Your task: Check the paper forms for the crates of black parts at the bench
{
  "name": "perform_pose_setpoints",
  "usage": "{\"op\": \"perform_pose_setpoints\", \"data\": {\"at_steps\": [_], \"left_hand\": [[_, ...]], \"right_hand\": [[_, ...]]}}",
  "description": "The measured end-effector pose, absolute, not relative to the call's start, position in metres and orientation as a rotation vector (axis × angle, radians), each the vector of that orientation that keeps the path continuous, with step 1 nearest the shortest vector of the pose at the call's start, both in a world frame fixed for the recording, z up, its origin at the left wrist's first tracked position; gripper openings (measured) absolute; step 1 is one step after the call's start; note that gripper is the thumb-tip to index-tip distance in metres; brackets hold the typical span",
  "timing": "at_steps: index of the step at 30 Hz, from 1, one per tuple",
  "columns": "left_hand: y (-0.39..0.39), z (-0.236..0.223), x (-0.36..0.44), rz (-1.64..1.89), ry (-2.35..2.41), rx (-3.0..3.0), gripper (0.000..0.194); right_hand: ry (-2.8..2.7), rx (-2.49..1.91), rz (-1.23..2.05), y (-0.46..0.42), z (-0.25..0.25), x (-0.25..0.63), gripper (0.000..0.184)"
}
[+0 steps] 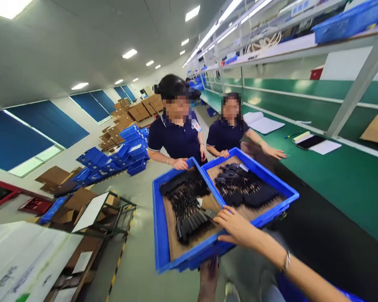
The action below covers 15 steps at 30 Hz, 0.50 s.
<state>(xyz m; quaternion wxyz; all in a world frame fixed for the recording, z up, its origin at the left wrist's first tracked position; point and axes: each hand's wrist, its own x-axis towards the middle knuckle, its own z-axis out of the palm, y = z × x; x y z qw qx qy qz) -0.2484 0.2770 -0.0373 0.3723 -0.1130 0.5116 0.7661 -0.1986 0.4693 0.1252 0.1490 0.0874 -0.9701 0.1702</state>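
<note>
On the far left, stacks of blue crates (126, 155) and flat cardboard boxes (135, 111) are lying on the floor, and a metal cart (113, 214) is standing nearer. In the middle, two blue trays are sitting side by side and touching each other. The left tray (159, 226) is holding a pile of black parts (185, 205) on a brown cardboard sheet. The left hand (209, 274) is reaching up under the near edge of this tray; its fingers are hidden by the tray, so I cannot tell if they are closed. The right hand (236, 226) is resting on the near rim where the two trays are meeting, fingers curled over the edge and gripping it. The right tray (271, 178) is also carrying black parts. Behind the trays, two co-workers in dark shirts are standing; one hand (180, 163) is touching the far rim of the left tray. On the right, a green counter (334, 176) is carrying papers (264, 123).
</note>
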Motion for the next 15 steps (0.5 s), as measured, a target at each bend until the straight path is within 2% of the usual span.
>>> {"op": "perform_pose_setpoints", "data": {"at_steps": [3, 7, 10, 13, 14, 15], "left_hand": [[0.255, -0.046, -0.249, 1.960, 1.397, -0.507, 0.028], [0.264, -0.047, -0.266, 1.868, 1.438, -0.590, 0.036], [0.269, -0.043, -0.277, 1.775, 1.473, -0.569, 0.032], [0.269, -0.034, -0.286, 1.701, 1.475, -0.518, 0.015], [0.268, -0.030, -0.289, 1.686, 1.463, -0.504, 0.018], [0.267, -0.025, -0.292, 1.675, 1.446, -0.494, 0.030]], "right_hand": [[-2.908, 0.353, 0.380, 0.480, 0.120, -0.205, 0.039], [-2.995, 0.391, 0.226, 0.481, 0.115, -0.205, 0.027], [-3.016, 0.392, 0.176, 0.476, 0.117, -0.205, 0.022], [-3.007, 0.361, 0.159, 0.475, 0.125, -0.206, 0.023], [-2.997, 0.347, 0.159, 0.475, 0.129, -0.207, 0.023], [-2.984, 0.331, 0.160, 0.476, 0.132, -0.208, 0.024]]}}
